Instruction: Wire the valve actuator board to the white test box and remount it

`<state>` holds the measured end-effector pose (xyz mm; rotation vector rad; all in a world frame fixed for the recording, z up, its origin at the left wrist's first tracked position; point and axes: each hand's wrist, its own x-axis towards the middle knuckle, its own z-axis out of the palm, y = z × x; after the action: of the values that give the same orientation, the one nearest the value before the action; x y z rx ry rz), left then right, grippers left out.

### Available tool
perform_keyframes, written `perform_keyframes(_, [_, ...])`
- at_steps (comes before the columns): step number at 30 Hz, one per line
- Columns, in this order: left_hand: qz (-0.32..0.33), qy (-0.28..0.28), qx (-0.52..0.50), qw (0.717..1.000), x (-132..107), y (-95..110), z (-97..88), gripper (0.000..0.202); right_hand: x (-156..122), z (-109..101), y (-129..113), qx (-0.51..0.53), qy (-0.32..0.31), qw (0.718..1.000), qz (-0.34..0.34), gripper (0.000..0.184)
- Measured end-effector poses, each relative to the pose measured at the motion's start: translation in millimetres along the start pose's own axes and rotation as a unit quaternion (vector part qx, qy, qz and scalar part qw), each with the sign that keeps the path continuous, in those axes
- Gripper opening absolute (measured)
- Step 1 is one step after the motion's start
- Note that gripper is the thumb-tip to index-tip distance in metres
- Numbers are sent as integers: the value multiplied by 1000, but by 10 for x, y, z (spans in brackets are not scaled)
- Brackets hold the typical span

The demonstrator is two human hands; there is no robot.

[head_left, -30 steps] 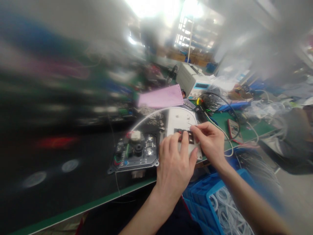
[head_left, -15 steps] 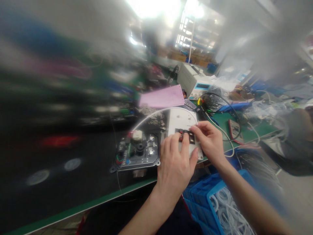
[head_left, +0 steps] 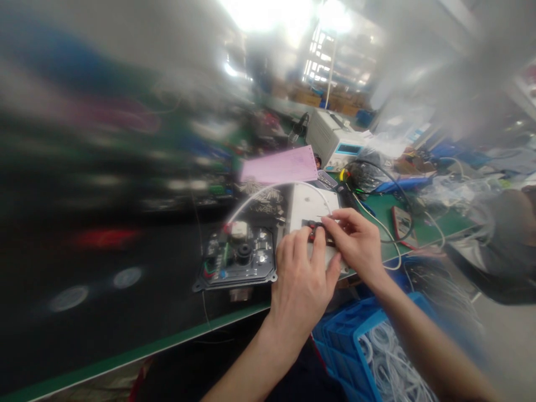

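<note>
Green bench carries white plate, long axis running forward, left hand fingers splayed on black-and-red module lying crosswise just ahead, right hand at its right end, apparently pinching thin wire-like piece, axis roughly sideways, tip left.

Electronics workshop, probably: open circuitry
</note>
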<state>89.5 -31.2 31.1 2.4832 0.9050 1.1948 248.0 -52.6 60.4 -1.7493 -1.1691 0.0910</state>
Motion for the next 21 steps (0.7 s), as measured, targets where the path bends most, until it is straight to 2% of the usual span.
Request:
perform_keyframes(5, [-9, 6, 0, 1000, -5, 9, 9, 58, 71, -53, -16, 48, -60, 996, 51, 30])
perform_keyframes(12, [-14, -3, 1, 1000, 12, 21, -3, 54, 110, -99, -16, 26, -92, 995, 25, 26])
perform_keyframes(21, [-13, 0, -1, 1000, 19, 13, 3, 55, 124, -79, -17, 23, -95, 995, 1, 24])
